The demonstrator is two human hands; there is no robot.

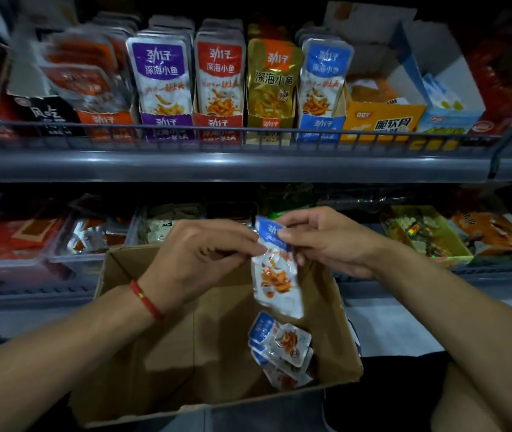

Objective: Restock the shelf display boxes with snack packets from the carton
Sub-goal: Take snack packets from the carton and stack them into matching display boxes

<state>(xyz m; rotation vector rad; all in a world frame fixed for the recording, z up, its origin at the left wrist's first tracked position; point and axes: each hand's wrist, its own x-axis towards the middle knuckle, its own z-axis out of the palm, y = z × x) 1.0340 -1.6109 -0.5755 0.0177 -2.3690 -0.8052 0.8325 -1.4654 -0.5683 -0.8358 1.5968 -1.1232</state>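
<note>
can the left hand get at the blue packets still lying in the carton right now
Probably not yet: the left hand and right hand both pinch a blue packet. The carton is open and the blue packets lie uncovered.

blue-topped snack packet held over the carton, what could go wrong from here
1. The blue-topped white foil snack packet hangs from fingertip pinches of the left hand and right hand; a loose grip could drop it back into the brown cardboard carton.
2. The blue display box looks full; forcing another in may crumple packets.
</note>
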